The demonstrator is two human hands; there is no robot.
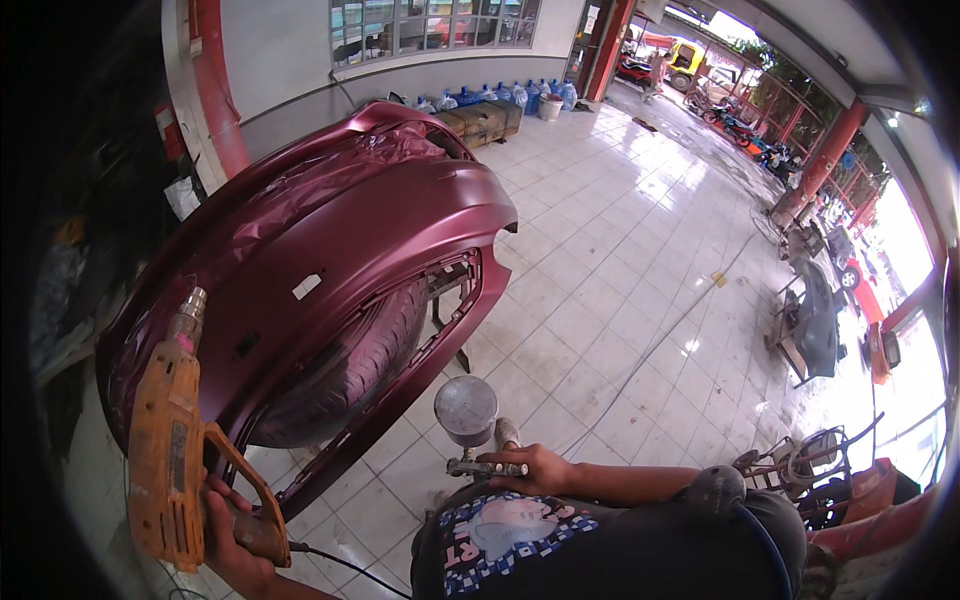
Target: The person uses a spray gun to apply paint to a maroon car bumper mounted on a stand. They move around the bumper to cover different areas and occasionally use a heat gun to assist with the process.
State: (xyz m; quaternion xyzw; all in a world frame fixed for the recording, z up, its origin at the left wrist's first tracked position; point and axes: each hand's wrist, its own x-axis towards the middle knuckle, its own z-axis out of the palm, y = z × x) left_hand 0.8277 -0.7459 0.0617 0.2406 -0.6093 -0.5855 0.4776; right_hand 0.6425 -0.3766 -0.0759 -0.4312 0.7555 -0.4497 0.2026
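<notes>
My left hand (228,535) is closed round the handle of a worn orange heat gun (168,450), at the lower left. Its metal nozzle points at the surface of a dark maroon car bumper (350,228), which fills the left and middle; whether the two touch I cannot tell. A small pale patch (307,287) sits on the bumper, and crumpled plastic film covers part of its far side. Closed round a spray gun (487,468) is my right hand (540,468), close to my body. The spray gun's round grey cup (466,408) stands up on its far side.
A power cord (350,563) trails from the heat gun. Across the white tiled floor (600,270) runs a long pale hose or cable (640,365). Blue water jugs (530,98) line the far wall. Another bumper (815,318) rests on a stand at right, near a red pillar (820,165).
</notes>
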